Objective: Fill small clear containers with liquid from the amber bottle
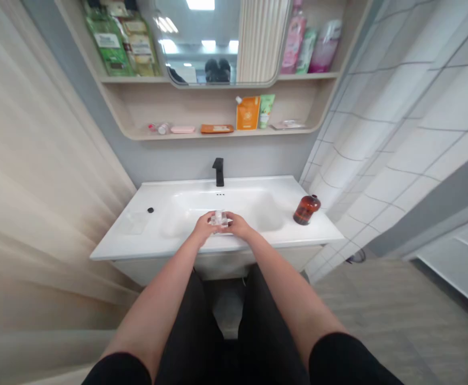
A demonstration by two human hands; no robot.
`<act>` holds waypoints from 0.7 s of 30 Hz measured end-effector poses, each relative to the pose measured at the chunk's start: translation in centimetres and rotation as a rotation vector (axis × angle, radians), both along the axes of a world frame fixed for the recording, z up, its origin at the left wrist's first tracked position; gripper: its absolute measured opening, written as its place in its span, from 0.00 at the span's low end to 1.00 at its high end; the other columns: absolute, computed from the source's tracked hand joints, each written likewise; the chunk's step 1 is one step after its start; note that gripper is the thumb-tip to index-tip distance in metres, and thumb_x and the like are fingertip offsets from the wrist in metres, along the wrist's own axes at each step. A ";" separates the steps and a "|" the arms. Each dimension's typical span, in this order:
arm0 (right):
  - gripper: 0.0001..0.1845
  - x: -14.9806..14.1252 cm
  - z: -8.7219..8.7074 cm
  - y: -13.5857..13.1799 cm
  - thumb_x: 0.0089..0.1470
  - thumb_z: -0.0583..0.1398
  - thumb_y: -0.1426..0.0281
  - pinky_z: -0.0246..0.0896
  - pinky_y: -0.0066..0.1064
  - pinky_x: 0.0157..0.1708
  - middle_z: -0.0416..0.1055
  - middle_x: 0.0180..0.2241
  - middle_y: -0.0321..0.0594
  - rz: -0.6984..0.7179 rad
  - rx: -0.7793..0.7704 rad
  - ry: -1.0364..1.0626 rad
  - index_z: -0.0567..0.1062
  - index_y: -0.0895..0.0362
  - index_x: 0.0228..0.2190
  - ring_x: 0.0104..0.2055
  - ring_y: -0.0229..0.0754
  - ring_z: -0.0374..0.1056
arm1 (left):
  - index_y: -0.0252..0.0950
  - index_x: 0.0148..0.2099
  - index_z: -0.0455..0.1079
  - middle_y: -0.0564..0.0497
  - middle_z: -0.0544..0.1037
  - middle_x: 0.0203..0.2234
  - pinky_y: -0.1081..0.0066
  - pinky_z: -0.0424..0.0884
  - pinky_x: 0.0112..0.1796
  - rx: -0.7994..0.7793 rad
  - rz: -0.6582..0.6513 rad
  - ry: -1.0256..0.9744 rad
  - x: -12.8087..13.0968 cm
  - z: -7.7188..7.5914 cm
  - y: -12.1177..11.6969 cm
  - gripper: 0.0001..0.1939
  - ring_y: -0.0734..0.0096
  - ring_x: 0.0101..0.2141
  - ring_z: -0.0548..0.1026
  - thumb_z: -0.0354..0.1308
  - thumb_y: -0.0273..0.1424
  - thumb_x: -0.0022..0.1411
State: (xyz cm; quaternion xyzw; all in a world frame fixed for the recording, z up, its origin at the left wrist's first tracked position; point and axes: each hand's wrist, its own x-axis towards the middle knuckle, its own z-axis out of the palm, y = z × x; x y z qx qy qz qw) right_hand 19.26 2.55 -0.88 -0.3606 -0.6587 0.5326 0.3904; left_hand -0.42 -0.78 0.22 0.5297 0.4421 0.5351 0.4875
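Over the front rim of the white sink point(264, 214), my left hand point(202, 225) and my right hand point(239, 225) meet around a small clear object with a whitish top point(218, 218). My fingers are closed on it from both sides. It looks like clear plastic or glass, but its exact kind is too small to tell. To the right on the counter, an amber bottle point(305, 210) appears to lean, with its neck uncapped. A small black round piece point(150, 210) lies left of the basin.
Behind the basin rises a black faucet point(218, 172). A faint transparent flat piece point(133, 223) is on the counter's left. Above, a shelf point(178, 137) holds an orange pouch point(247, 113), a green tube point(266, 111) and small packets. Curtains point(49, 176) hang at left, with bottles beside the mirror point(218, 43).
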 end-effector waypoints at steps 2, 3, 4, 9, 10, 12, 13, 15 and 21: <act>0.37 0.1 0.2 -0.2 0.36 0.80 0.64 0.78 0.39 0.47 0.83 0.50 0.43 0.007 0.004 -0.014 0.81 0.54 0.50 0.44 0.48 0.80 | 0.36 0.50 0.83 0.45 0.86 0.44 0.60 0.75 0.49 -0.003 -0.032 -0.047 -0.1 0.1 0.1 0.30 0.55 0.44 0.81 0.79 0.43 0.46; 0.38 0.1 0.3 -0.3 0.35 0.81 0.63 0.78 0.39 0.47 0.83 0.49 0.42 0.006 0.005 -0.023 0.80 0.54 0.49 0.43 0.48 0.80 | 0.37 0.50 0.83 0.44 0.86 0.45 0.59 0.75 0.50 -0.003 -0.047 -0.066 -0.1 0.1 0.2 0.29 0.54 0.46 0.81 0.77 0.46 0.49; 0.38 0.2 0.4 -0.3 0.35 0.81 0.62 0.78 0.38 0.46 0.83 0.48 0.42 0.003 0.006 -0.032 0.80 0.54 0.49 0.43 0.47 0.80 | 0.37 0.50 0.83 0.43 0.86 0.46 0.59 0.74 0.51 -0.001 -0.060 -0.072 -0.1 0.2 0.2 0.28 0.53 0.47 0.81 0.75 0.49 0.53; 0.37 0.1 0.6 -0.6 0.34 0.82 0.61 0.78 0.37 0.44 0.83 0.46 0.39 -0.014 0.039 -0.080 0.80 0.53 0.47 0.41 0.45 0.78 | 0.39 0.44 0.80 0.47 0.84 0.42 0.59 0.73 0.50 0.055 0.050 0.052 0.1 0.2 0.3 0.23 0.56 0.44 0.79 0.78 0.46 0.50; 0.37 0.0 0.6 -0.6 0.34 0.82 0.62 0.77 0.36 0.43 0.83 0.47 0.39 -0.016 0.053 -0.090 0.80 0.52 0.47 0.41 0.45 0.78 | 0.40 0.42 0.78 0.49 0.83 0.40 0.60 0.73 0.49 0.074 0.097 0.077 0.2 0.2 0.3 0.23 0.58 0.43 0.78 0.79 0.44 0.48; 0.37 -0.1 0.7 -0.7 0.35 0.82 0.62 0.77 0.35 0.43 0.82 0.47 0.39 -0.018 0.074 -0.103 0.80 0.52 0.47 0.40 0.44 0.77 | 0.40 0.42 0.76 0.51 0.81 0.38 0.62 0.73 0.49 0.113 0.154 0.104 0.3 0.3 0.2 0.25 0.60 0.42 0.77 0.81 0.40 0.44; 0.37 -0.1 0.8 -0.8 0.35 0.81 0.62 0.77 0.35 0.43 0.82 0.47 0.38 -0.019 0.076 -0.104 0.80 0.52 0.47 0.40 0.44 0.77 | 0.40 0.44 0.76 0.51 0.81 0.39 0.62 0.72 0.49 0.121 0.146 0.106 0.3 0.3 0.1 0.26 0.60 0.43 0.77 0.81 0.39 0.44; 0.37 -0.1 0.9 -0.8 0.35 0.82 0.61 0.77 0.35 0.43 0.82 0.47 0.38 -0.024 0.071 -0.106 0.79 0.52 0.48 0.41 0.45 0.78 | 0.39 0.47 0.77 0.50 0.82 0.40 0.62 0.73 0.49 0.105 0.073 0.096 0.3 0.3 0.1 0.28 0.60 0.43 0.78 0.81 0.39 0.45; 0.35 0.0 1.2 -0.9 0.34 0.83 0.61 0.76 0.37 0.45 0.82 0.44 0.37 -0.034 0.085 -0.150 0.80 0.52 0.45 0.43 0.47 0.77 | 0.40 0.48 0.73 0.51 0.82 0.42 0.65 0.73 0.45 0.044 0.059 0.025 0.0 -0.2 0.4 0.34 0.63 0.41 0.78 0.82 0.39 0.40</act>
